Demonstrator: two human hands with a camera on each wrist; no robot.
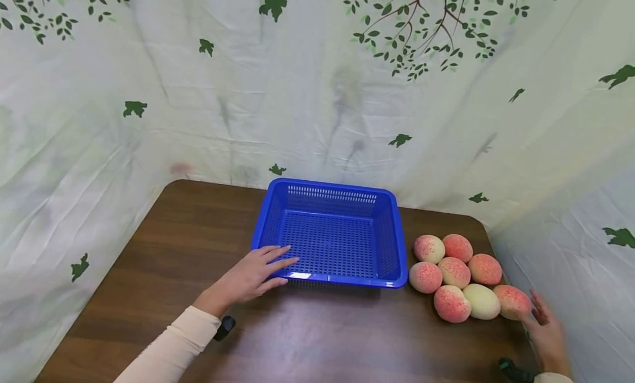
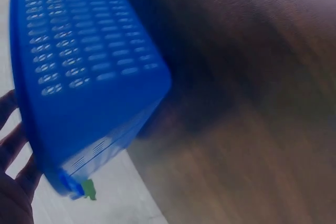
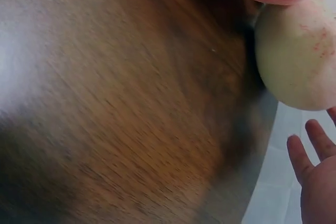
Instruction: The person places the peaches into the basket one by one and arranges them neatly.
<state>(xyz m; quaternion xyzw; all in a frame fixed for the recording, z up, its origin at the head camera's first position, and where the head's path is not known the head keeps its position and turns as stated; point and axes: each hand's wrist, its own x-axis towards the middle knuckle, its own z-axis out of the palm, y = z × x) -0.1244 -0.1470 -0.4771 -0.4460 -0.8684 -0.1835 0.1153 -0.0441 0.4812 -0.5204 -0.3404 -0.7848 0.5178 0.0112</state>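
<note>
Backdrop: pale cloth printed with green leaves and branches, hung round far and side edges.

Brown wood-grain table, rounded far corners.

Blue slotted plastic basket, empty, sitting flat at table centre toward far edge, long side facing near. Seen close and blurred in left wrist view.

Cluster of eight peaches, pink-speckled and cream, on table just right of basket, touching one another in a loose heap; none in basket. Nearest-right peach lies against right fingertips. Pale peach fills upper right of right wrist view.

Left hand: grip open, fingers straight, laid over near-left rim of basket, palm down. Judged a steadying hold, keeping basket from sliding.

Right hand: grip open, fingers spread and relaxed, at near-right table edge, fingertips at or touching nearest-right peach; nothing enclosed. Contact itself hard to confirm. Fingers shown apart from pale peach in wrist view.

Cream sleeve on left forearm.
</note>
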